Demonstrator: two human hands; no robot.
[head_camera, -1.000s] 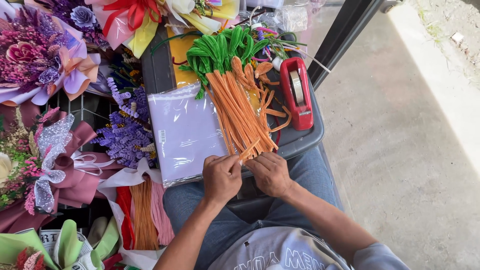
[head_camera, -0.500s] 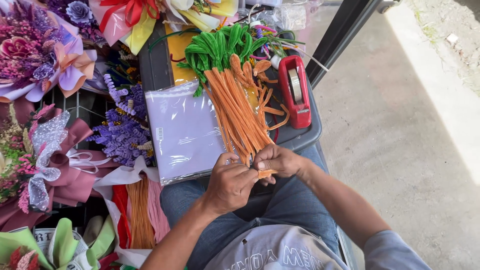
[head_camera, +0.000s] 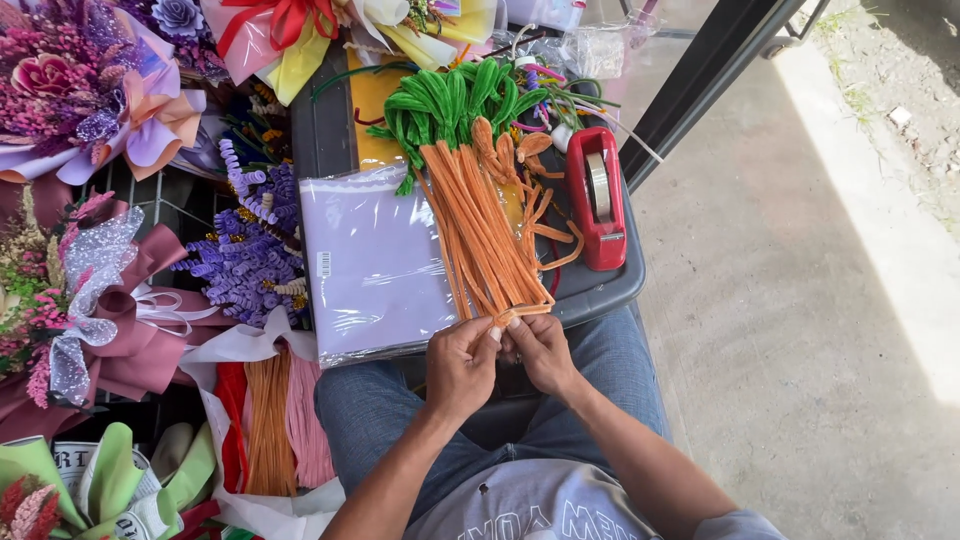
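Two hands meet just above the person's lap, close together and almost touching. The left hand (head_camera: 462, 362) and the right hand (head_camera: 540, 350) both pinch the near end of an orange fuzzy wire (head_camera: 522, 311). The fingertips are closed on a small bent loop of it. The left thumb and the right fingers press from each side.

The loop is at the bottom of a bunch of orange fuzzy wires (head_camera: 485, 225). The bunch lies straight ahead of the hands, on a dark grey tray (head_camera: 600, 290) that rests over the knees in blue jeans (head_camera: 620, 370). The long wires run away from the person, from the hands up toward the far side of the tray. They lean a little to the left as they go. Both hands are at the near end, and neither is much closer than the other.

Just left of the bunch lies a flat pack of pale purple paper (head_camera: 375, 265) in clear wrap. Just right of it stands a red tape holder (head_camera: 597, 200). At the far end of the bunch, green fuzzy wires (head_camera: 450, 100) fan out like leaves.

Farther left are purple curly flowers (head_camera: 250, 255) and wrapped bouquets (head_camera: 90, 90). On the right is a bare grey floor (head_camera: 800, 300).
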